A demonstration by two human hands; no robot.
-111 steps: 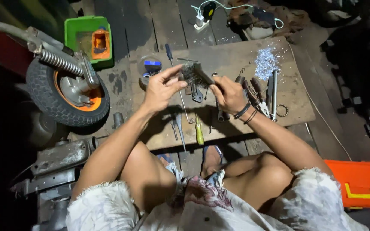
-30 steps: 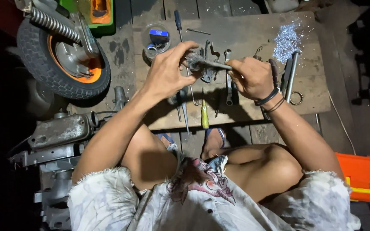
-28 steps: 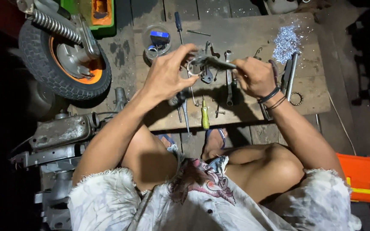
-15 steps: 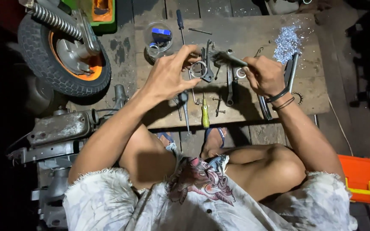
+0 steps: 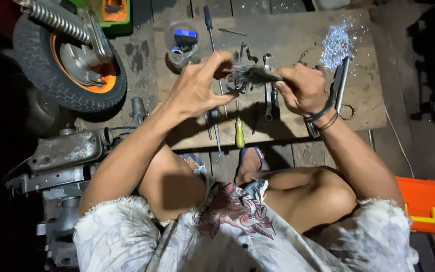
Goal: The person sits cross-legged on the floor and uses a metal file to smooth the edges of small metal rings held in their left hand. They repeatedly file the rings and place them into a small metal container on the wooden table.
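Note:
My left hand pinches a small metal ring between thumb and fingers, held above a wooden board. My right hand grips the handle of a wire brush, whose bristles lie against the ring. Both hands hover over hand tools spread on the board: wrenches, a blue-handled screwdriver and a yellow-handled screwdriver.
A small wheel with an orange hub and a spring stands at the upper left. A grey engine part lies at the left. A clear tub, a pile of metal shavings and an orange case are around.
The brush has come back onto the ring after being drawn away to the right half a second ago. My left hand has kept its hold on the ring.

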